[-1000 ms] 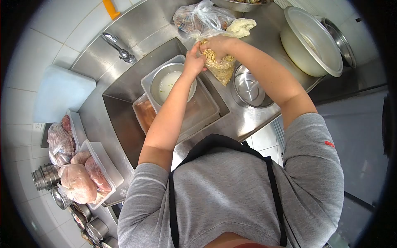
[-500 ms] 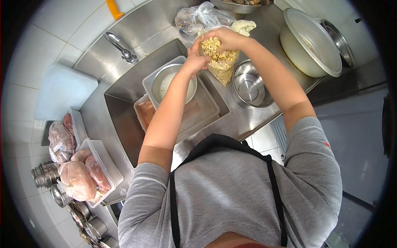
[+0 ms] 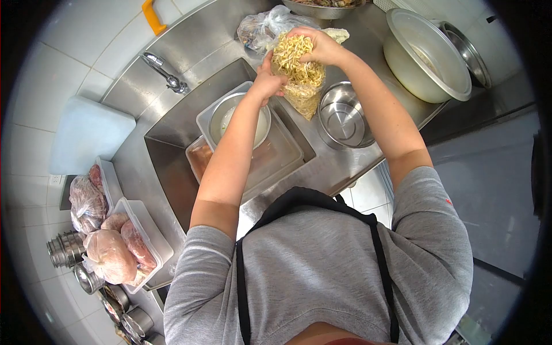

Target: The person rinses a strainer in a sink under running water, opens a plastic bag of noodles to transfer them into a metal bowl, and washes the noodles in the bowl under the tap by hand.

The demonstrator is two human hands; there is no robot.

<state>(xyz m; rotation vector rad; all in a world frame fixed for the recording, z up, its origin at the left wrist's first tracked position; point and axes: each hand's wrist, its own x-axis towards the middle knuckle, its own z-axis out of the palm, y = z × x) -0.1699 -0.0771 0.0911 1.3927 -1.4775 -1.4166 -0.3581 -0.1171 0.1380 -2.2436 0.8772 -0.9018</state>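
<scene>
A clear plastic bag (image 3: 303, 103) full of yellow bean sprouts (image 3: 299, 60) stands on the steel counter, just right of the sink. My left hand (image 3: 268, 82) grips the bag's side, fingers against its opening. At the top, my right hand (image 3: 323, 47) closes around a clump of sprouts that rises above the bag's mouth; its fingertips are partly hidden among them. Right beside the bag is a round steel bowl (image 3: 344, 118). In the sink, a metal pot (image 3: 265, 129) with whitish contents sits in a clear plastic container, partly behind my left forearm.
A faucet (image 3: 172, 80) hangs over the sink (image 3: 167, 178). At left are a light-blue cutting board (image 3: 92, 135) and a plastic bin (image 3: 158, 236) of bagged meat. A large pale basin (image 3: 425, 63) stands at right, another plastic bag (image 3: 261, 29) at the back.
My right hand has lifted a clump of sprouts higher, so more of them shows above the bag's mouth. My left hand stays at the bag. The view has shifted slightly.
</scene>
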